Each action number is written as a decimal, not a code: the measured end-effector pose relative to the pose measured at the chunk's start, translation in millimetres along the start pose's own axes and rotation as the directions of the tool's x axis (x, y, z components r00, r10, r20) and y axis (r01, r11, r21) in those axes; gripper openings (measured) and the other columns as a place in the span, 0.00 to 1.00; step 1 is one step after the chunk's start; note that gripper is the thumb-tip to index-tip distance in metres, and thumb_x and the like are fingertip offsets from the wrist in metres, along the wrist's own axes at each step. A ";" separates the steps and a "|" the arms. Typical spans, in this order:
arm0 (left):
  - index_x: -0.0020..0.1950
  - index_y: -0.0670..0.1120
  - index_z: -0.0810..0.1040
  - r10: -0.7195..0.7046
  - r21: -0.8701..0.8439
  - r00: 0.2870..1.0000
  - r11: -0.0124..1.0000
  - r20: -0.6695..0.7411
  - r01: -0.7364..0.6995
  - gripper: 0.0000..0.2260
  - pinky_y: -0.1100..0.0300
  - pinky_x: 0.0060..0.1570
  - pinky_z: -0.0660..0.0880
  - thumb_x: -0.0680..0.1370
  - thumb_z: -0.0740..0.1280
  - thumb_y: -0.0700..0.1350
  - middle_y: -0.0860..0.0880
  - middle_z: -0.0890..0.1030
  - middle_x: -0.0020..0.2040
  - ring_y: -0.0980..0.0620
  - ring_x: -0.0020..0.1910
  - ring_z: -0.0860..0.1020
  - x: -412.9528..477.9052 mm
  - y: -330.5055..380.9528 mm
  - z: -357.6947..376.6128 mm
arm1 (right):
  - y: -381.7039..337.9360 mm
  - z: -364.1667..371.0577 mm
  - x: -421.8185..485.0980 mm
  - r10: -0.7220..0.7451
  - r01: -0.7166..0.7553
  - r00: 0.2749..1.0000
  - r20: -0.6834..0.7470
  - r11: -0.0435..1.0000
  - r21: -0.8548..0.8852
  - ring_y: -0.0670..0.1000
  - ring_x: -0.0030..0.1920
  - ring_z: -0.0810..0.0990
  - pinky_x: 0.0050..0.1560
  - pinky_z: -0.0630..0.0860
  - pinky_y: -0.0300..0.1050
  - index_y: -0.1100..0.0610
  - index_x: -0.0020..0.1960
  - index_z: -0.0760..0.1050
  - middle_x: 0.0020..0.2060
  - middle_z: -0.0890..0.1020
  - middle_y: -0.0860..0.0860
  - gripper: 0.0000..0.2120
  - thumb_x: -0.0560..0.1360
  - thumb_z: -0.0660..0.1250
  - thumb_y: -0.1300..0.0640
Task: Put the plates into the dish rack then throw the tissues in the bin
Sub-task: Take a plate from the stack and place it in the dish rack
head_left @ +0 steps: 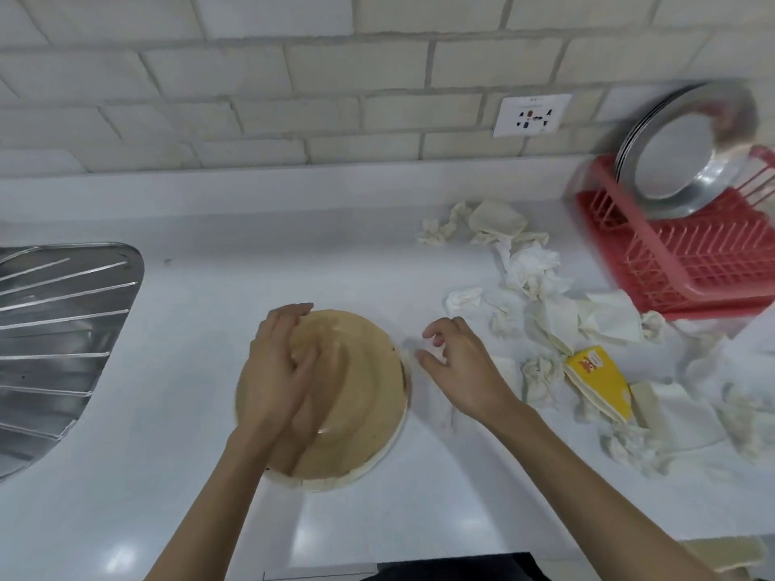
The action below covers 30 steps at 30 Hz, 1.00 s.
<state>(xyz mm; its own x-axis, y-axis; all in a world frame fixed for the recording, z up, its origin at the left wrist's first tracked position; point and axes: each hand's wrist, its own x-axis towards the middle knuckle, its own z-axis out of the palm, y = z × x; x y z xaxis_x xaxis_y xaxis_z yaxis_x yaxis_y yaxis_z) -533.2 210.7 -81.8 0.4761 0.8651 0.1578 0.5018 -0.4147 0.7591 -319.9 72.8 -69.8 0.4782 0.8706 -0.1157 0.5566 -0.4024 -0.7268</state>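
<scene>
Left hand (279,371) grips tan plate (356,413) rim on countertop (209,287); right hand (459,366) fingers loosely curled, empty, beside crumpled tissues (532,270).

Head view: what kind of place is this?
Most likely a home kitchen counter: a steel sink drainboard at left, a red dish rack holding metal plates, and a tiled wall behind.
</scene>
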 end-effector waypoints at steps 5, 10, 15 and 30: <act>0.55 0.60 0.80 0.104 -0.223 0.988 0.972 0.113 -0.077 0.08 0.67 0.44 0.73 0.80 0.64 0.49 0.57 0.82 0.46 0.58 0.45 0.80 13.4 80.2 52.0 | 17.1 -64.1 -9.0 -0.028 0.046 0.988 -0.155 0.992 0.117 0.47 0.41 0.74 0.43 0.67 0.35 0.55 0.41 0.72 0.40 0.76 0.50 0.07 0.78 0.65 0.61; 0.53 0.52 0.82 0.156 -0.378 0.975 0.922 0.161 -0.085 0.11 0.65 0.35 0.73 0.79 0.68 0.37 0.54 0.80 0.37 0.54 0.34 0.79 17.2 158.6 127.5 | 56.3 -133.9 -24.1 -0.025 0.073 0.964 -0.265 0.983 0.170 0.49 0.41 0.75 0.41 0.66 0.32 0.56 0.41 0.73 0.40 0.77 0.51 0.07 0.77 0.65 0.63; 0.53 0.55 0.82 0.178 -0.478 0.968 0.875 0.179 -0.073 0.10 0.56 0.35 0.79 0.76 0.68 0.42 0.51 0.79 0.36 0.50 0.32 0.78 25.6 232.2 202.5 | 115.2 -223.6 -26.6 -0.052 0.099 0.930 -0.364 0.989 0.111 0.47 0.39 0.74 0.39 0.66 0.33 0.57 0.40 0.72 0.37 0.76 0.49 0.08 0.77 0.66 0.64; 0.52 0.52 0.81 0.095 -0.453 0.992 0.890 0.083 -0.047 0.15 0.66 0.36 0.76 0.77 0.65 0.33 0.48 0.83 0.37 0.51 0.34 0.80 104.6 365.0 352.6 | 289.1 -399.9 28.8 0.034 0.053 0.889 -0.457 0.983 0.177 0.47 0.46 0.78 0.47 0.73 0.38 0.48 0.52 0.71 0.44 0.78 0.48 0.07 0.78 0.65 0.59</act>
<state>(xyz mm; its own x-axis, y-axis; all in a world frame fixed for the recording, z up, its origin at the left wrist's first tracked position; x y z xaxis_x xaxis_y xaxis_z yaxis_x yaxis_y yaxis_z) -45.7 50.3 -10.9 0.5795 0.7957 0.1763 0.0968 -0.2820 0.9545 126.4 -131.7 -12.5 0.7544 0.6309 0.1813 0.4521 -0.2991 -0.8403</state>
